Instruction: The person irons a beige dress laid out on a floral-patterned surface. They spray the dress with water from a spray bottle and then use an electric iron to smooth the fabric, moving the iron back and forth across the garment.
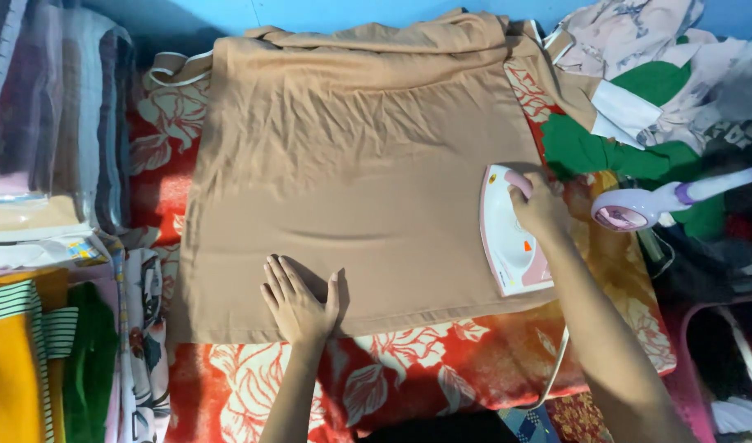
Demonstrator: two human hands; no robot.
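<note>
here, at the near edge of the ironing surface, a red floral cloth (409,377) covers the top and shows below the garment. the left hand (298,303) lies flat and open, fingers spread wide, pressing down on the near hem of a tan garment (351,180) that is laid out broad across the middle of the surface. to the right, the right hand (536,205) is closed around the handle of a white and pink iron (507,242), which sits on the right edge of the tan garment, its sole down on the fabric; its cord (556,369) trails off toward the near right corner. just beyond the iron, off the right edge, a lilac and white handheld appliance (655,201) rests on a heap of green and printed clothes (638,107). along the left edge stand stacks of folded clothes (39,246), yellow, striped and green ones nearest. the far edge of the tan garment is bunched up against a blue wall (326,12).
</note>
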